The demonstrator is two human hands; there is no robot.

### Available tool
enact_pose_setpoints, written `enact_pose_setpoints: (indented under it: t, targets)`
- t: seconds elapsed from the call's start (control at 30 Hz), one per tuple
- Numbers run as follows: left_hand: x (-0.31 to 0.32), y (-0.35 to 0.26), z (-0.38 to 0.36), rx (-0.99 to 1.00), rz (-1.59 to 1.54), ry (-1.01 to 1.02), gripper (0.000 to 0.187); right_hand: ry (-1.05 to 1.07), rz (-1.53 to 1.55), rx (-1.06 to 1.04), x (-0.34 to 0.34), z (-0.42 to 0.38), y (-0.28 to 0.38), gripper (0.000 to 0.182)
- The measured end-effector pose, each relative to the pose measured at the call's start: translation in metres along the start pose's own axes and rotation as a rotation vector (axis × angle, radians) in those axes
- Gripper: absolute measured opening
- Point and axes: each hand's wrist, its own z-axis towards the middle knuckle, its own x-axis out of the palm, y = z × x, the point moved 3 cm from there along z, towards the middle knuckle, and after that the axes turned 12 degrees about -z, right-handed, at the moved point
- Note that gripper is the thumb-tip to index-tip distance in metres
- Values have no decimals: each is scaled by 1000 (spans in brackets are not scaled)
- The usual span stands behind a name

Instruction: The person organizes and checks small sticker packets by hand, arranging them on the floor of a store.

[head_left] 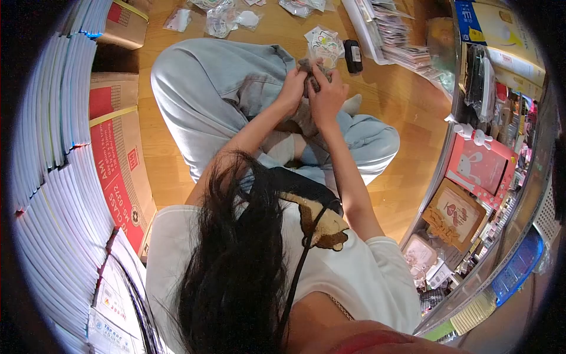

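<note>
In the head view I sit cross-legged on the floor in light blue jeans, my arms reaching forward over my lap. Between both hands is a grey-brown, soft-looking item; its exact kind cannot be made out. My left hand grips it from the left with bent fingers. From the other side, my right hand closes on it, fingers curled over the top. Greyish fabric shows below the hands. Just beyond them lie a clear bag of stickers and a small black object with a white label.
More clear sticker packets lie on the wooden floor. A white bin of cards stands at front right. Stacked notebooks and red-brown cartons line the left; a crowded shelf lines the right.
</note>
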Motion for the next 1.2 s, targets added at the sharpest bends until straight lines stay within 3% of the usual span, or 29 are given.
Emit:
enact_pose_setpoints:
  t: [0.17, 0.27, 0.4, 0.47, 0.6, 0.7, 0.8, 0.9, 1.1, 1.2]
  targets:
    - [-6, 3, 1, -43, -167, -8, 25, 108, -139, -2, 17, 26, 8, 32]
    - [-8, 2, -1, -12, 14, 5, 25, 131, -197, 18, 24, 41, 2, 29]
    - [0, -2, -3, 16, -24, 46, 24, 223, -253, 105, 23, 63, -28, 26]
    - [9, -17, -5, 44, -32, 149, 24, 171, -166, 222, 21, 67, -67, 27]
    - [2, -28, 2, 75, -100, 29, 33, -118, 183, 302, -21, 60, -72, 30]
    - [11, -19, 1, -44, -266, 51, 38, -108, 214, -18, -33, 29, -26, 34]
    - [14, -11, -8, -40, -50, 116, 42, -49, -31, -134, -10, 6, 8, 35]
    - [0, -1, -5, -30, -108, 16, 39, 91, -61, -63, 5, 22, 10, 35]
    - [1, -6, -8, 17, 223, 63, 32, 26, -174, 4, 23, 57, -22, 29]
    - [11, -24, -11, 103, 157, 166, 31, 38, -53, 212, 18, 61, -64, 26]
